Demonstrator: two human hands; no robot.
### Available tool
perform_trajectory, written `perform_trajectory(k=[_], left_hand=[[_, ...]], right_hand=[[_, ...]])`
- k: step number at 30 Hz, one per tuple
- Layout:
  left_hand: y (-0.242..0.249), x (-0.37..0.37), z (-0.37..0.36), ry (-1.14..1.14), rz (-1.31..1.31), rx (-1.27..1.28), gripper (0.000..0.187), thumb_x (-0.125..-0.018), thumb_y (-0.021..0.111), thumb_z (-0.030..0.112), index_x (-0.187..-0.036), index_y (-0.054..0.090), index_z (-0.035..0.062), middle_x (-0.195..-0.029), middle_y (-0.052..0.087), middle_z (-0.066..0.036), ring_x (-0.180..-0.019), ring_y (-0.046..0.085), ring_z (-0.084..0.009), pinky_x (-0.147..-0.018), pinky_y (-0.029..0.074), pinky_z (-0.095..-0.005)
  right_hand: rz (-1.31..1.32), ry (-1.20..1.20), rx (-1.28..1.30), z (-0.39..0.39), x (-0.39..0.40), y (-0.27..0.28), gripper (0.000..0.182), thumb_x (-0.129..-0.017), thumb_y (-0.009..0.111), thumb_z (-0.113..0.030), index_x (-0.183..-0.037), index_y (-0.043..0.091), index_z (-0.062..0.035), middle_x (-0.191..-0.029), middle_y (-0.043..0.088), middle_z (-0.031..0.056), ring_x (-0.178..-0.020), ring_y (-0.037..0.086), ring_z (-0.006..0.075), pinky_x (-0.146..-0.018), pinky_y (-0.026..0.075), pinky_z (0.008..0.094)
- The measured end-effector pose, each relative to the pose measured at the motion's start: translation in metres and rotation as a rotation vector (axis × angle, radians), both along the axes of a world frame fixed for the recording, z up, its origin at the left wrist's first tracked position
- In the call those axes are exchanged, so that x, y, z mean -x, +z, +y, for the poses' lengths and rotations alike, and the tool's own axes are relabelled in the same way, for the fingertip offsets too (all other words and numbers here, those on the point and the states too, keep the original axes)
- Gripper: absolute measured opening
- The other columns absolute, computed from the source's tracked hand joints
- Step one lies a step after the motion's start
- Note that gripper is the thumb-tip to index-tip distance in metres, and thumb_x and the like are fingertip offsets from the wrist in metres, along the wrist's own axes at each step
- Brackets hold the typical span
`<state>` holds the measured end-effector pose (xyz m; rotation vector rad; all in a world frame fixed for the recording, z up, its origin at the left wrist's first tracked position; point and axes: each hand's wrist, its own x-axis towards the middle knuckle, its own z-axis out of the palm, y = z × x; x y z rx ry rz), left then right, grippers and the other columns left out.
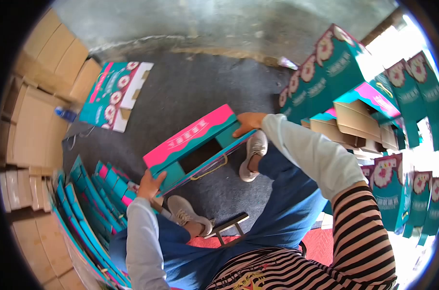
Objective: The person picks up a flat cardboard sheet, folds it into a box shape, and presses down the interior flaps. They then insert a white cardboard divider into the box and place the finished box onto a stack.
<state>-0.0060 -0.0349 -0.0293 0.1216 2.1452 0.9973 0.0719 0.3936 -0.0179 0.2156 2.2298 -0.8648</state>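
A pink and teal cardboard box (190, 134) is held tilted in front of my knees, with a yellow cord handle (210, 169) along its near side. Its end flaps are folded inward, and a dark gap shows between them. At the box's left end my left hand (151, 184) grips the corner, thumb on the teal flap. My right hand (248, 123) clasps the opposite end, its thumb over the edge. The fingers under the box are hidden on both sides.
Flat teal cartons (91, 198) stand in a stack at my left. A printed flat carton (115, 95) lies on the floor near brown boxes (35, 121) and a blue bottle (65, 114). Made-up teal boxes (325, 72) are piled at right. A red-covered seat (318, 244) is under me.
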Motion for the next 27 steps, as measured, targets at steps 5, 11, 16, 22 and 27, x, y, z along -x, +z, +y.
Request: perform_trajectory(k=[5,11,16,22,27], left_hand=[[0.009,-0.003,-0.01,-0.004,0.124,-0.248,0.047,-0.085,0.066,0.033,-0.116,0.05,0.0012,-0.096,0.063,-0.009,-0.075,0.062,-0.0161,-0.052,0.052,-0.0304],[0.078,-0.004,-0.01,0.113,0.735,-0.282,0.037,-0.09,0.062,0.024,-0.114,0.049,-0.002,-0.101,0.06,-0.012,-0.087,0.057,-0.0184,-0.076,0.047,-0.0328],[0.167,-0.037,0.013,0.271,0.947,-0.517,0.04,-0.093,0.057,0.019,-0.122,0.043,-0.0037,-0.108,0.058,-0.014,-0.094,0.056,-0.0193,-0.081,0.045,-0.0318],[0.216,-0.108,0.101,0.133,1.11,-0.987,0.04,-0.088,0.06,0.002,-0.123,0.041,-0.0054,-0.117,0.052,-0.017,-0.105,0.054,-0.0245,-0.093,0.043,-0.0364],[0.258,-0.23,0.199,-0.293,0.929,-1.192,0.032,-0.078,0.071,0.009,-0.105,0.06,-0.0036,-0.104,0.063,-0.018,-0.092,0.062,-0.0296,-0.084,0.046,-0.0395]], right_hand=[[0.236,0.045,-0.189,-0.006,0.014,0.023,0.051,-0.072,0.069,-0.045,-0.091,0.067,0.002,-0.086,0.067,0.0194,-0.081,0.065,0.0337,-0.071,0.051,0.0428],[0.725,-0.096,-0.514,-0.036,0.008,0.176,0.045,-0.076,0.066,-0.041,-0.096,0.062,0.0,-0.086,0.064,0.0205,-0.085,0.062,0.0376,-0.073,0.049,0.0458],[1.334,-0.315,-0.511,-0.05,-0.074,0.253,0.038,-0.079,0.067,-0.026,-0.104,0.054,-0.0008,-0.085,0.063,0.0202,-0.08,0.061,0.0389,-0.067,0.048,0.0447],[1.477,-0.673,-0.695,-0.054,-0.265,0.339,0.035,-0.081,0.067,-0.012,-0.111,0.054,-0.0001,-0.092,0.064,0.0155,-0.082,0.065,0.0267,-0.072,0.051,0.0353],[1.459,-1.035,-0.944,-0.04,-0.472,0.362,0.032,-0.087,0.059,-0.002,-0.118,0.052,-0.0014,-0.107,0.062,0.0082,-0.097,0.06,0.0155,-0.083,0.048,0.0281]])
